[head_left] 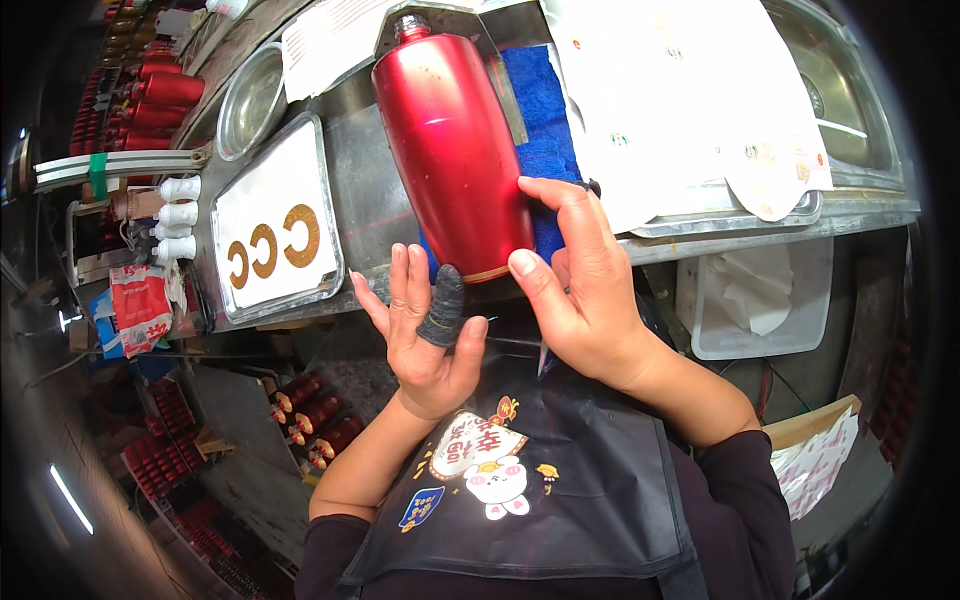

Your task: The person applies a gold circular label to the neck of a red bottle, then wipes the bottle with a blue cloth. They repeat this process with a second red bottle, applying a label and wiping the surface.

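Observation:
A glossy red bottle point(455, 150) with a bare threaded neck lies on its side over a blue towel point(545, 110), its base toward me. Thumb and forefinger of my right hand point(590, 295) grip its right side near the base; the other fingers are mostly hidden. A thin pointed tool point(543, 358) shows below that hand, and I cannot tell what kind it is. My left hand point(425, 350) is held just below the base with fingers spread and empty. A dark cover point(445, 305) wraps its forefinger.
At left, a metal tray point(335, 225) holds gold C-shaped pieces point(265, 250) on white paper, beside a metal bowl point(250, 100). White sheets point(690, 110) lie at right, near a metal basin point(850, 100). A plastic bin point(760, 300) sits under the table edge.

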Available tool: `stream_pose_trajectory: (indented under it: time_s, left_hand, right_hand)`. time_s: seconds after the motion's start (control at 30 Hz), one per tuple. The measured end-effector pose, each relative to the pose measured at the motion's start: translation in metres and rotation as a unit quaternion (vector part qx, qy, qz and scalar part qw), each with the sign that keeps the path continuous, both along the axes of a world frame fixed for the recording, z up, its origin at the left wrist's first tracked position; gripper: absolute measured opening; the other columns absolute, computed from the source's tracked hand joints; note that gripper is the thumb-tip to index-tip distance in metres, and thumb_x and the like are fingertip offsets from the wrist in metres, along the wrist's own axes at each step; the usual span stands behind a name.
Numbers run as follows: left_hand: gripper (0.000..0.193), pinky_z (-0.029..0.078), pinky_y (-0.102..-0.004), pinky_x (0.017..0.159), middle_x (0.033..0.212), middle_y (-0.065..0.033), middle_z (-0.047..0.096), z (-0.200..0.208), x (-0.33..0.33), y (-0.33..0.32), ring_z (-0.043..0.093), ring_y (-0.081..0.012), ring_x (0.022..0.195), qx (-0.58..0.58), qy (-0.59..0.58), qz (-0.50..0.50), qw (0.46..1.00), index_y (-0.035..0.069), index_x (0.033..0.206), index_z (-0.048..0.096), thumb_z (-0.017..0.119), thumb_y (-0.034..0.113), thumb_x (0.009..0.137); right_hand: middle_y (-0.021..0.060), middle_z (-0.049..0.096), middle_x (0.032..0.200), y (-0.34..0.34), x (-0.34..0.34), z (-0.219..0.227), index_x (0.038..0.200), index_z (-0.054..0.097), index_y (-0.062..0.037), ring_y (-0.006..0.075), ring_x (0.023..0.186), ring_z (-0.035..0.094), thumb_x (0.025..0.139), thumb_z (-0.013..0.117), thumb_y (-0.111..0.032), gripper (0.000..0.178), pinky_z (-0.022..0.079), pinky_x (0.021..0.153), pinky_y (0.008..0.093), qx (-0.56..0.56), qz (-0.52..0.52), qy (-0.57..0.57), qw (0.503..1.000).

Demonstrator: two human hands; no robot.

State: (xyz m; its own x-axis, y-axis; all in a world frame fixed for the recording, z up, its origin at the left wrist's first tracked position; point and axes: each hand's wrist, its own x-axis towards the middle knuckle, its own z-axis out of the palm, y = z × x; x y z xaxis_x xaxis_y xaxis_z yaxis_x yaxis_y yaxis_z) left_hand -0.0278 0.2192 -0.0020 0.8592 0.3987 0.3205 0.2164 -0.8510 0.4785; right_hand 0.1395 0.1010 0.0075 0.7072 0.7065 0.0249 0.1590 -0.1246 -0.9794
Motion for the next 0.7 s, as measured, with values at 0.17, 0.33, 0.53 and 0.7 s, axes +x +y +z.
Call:
stream_pose_trajectory:
  time_s: [0.17, 0.33, 0.53, 0.7]
  left_hand:
    - [0.041, -0.002, -0.0668, 0.118, 0.153, -0.0316, 0.044, -0.003, -0.005, 0.002, 0.034, -0.0466, 0.148, -0.001, -0.020, -0.005, 1.000, -0.006, 0.122, 0.067, 0.069, 0.014, 0.087]
    - [0.037, -0.002, -0.0665, 0.119, 0.153, -0.0318, 0.044, -0.003, -0.006, 0.001, 0.036, -0.0454, 0.147, 0.008, 0.005, -0.011, 1.000, -0.006, 0.118, 0.068, 0.070, 0.014, 0.087]
    - [0.036, -0.002, -0.0666, 0.119, 0.152, -0.0313, 0.045, 0.003, -0.002, 0.005, 0.038, -0.0453, 0.147, 0.028, 0.015, -0.022, 0.999, -0.004, 0.116, 0.069, 0.071, 0.013, 0.085]
    - [0.035, -0.002, -0.0668, 0.119, 0.152, -0.0309, 0.045, 0.008, 0.001, 0.006, 0.039, -0.0443, 0.146, 0.034, 0.024, -0.021, 0.999, -0.003, 0.114, 0.070, 0.073, 0.013, 0.083]
  right_hand:
    - [0.0179, 0.056, 0.119, 0.003, -0.005, 0.001, 0.138, 0.047, 0.0004, 0.0275, 0.084, 0.059, 0.081, 0.081, -0.022, 0.071, 0.050, 0.070, 0.0354, -0.024, 0.005, -0.077, 0.997]
    - [0.0209, 0.054, 0.109, 0.007, -0.009, -0.004, 0.139, 0.045, -0.0005, 0.0383, 0.075, 0.065, 0.085, 0.076, -0.027, 0.067, 0.054, 0.062, 0.0440, -0.014, -0.022, -0.106, 0.994]
    - [0.0222, 0.055, 0.108, 0.007, -0.009, -0.006, 0.138, 0.046, 0.0000, 0.0402, 0.075, 0.066, 0.088, 0.072, -0.022, 0.061, 0.055, 0.064, 0.0462, -0.002, -0.015, -0.111, 0.994]
    - [0.0223, 0.055, 0.108, 0.006, -0.009, -0.005, 0.138, 0.049, -0.0023, 0.0403, 0.077, 0.066, 0.090, 0.067, -0.016, 0.052, 0.055, 0.066, 0.0459, 0.010, -0.024, -0.076, 0.997]
